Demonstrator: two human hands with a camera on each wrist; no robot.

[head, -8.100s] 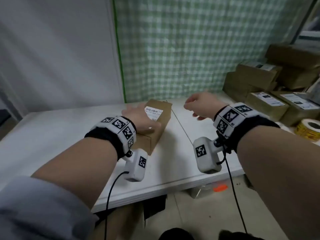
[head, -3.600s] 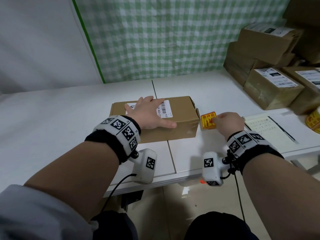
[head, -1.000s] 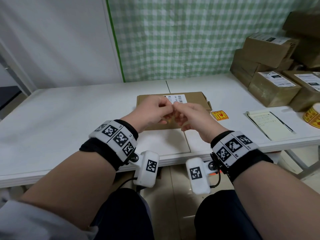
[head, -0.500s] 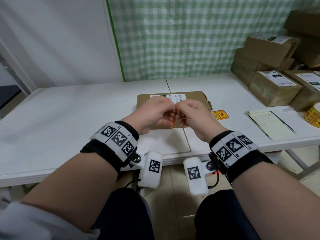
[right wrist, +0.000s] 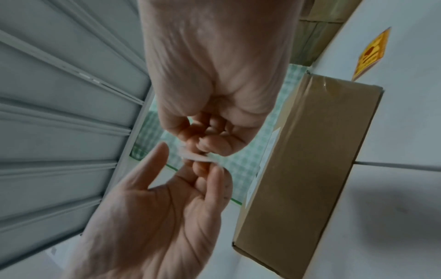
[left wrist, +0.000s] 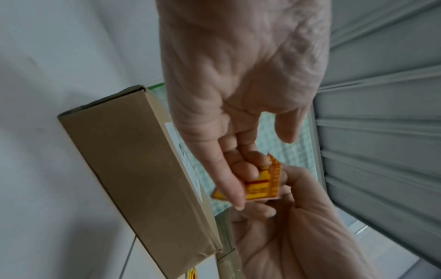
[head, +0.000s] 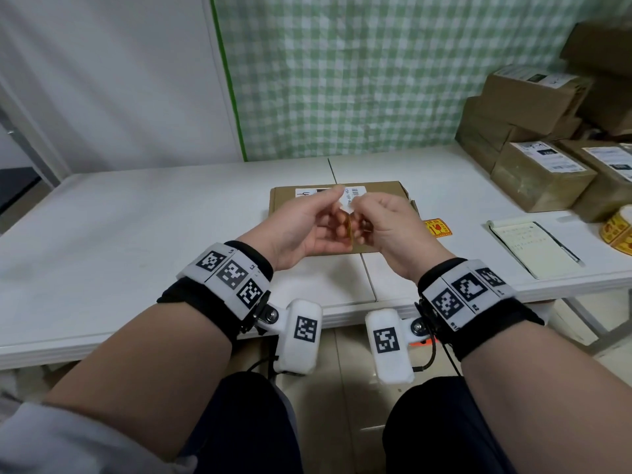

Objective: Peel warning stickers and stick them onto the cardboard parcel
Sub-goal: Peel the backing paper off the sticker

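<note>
Yellow sticker (left wrist: 259, 188) with red print; plain brown parcel (head: 376, 193) bearing a white label (head: 355, 191). White surface (head: 136, 227); green-and-white checked backdrop (head: 342, 73).

Each bare forearm carries a black fabric wrist strap (head: 219, 304) wrapped by a white band printed with three square black-and-white fiducial markers (head: 228, 271); the right wrist's matching marker band (head: 465, 291) sits the same way. A small white rounded camera pod (head: 301, 336), bearing one marker, hangs from each strap on a black hinged bracket with a silver screw (head: 272, 315). Thin black cables (head: 441, 350) trail from the pods. A light grey sleeve (head: 68, 446) covers the left upper arm, and dark navy trousers (head: 246, 425) cover the legs.
</note>
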